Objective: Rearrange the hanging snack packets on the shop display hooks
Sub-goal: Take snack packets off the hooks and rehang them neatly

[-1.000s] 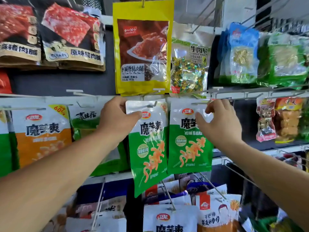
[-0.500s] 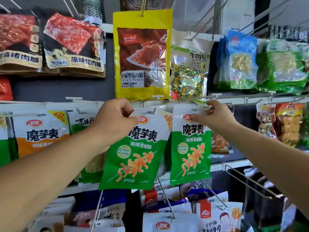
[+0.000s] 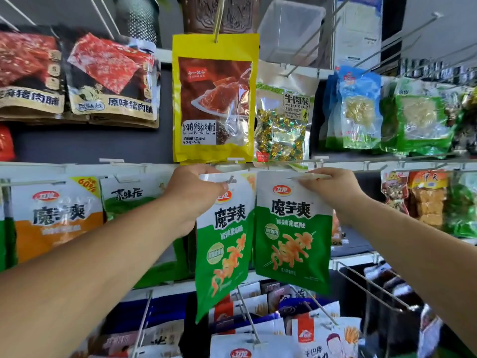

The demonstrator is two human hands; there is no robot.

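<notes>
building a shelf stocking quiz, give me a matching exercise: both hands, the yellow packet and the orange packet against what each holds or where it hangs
1 left hand
2 right hand
3 yellow packet
4 orange packet

a hangs just above both hands
b holds the right green packet
c hangs at the left, middle row
d holds the left green packet

Pairs: 1-d, 2-b, 3-a, 4-c

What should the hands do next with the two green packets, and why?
Probably the left hand should push the left green packet further back on the hook. The hook's tip only just pokes through the hole at its top, and the packet hangs tilted, so it might slip off. The right hand pinches the right green packet by its top edge.
</notes>
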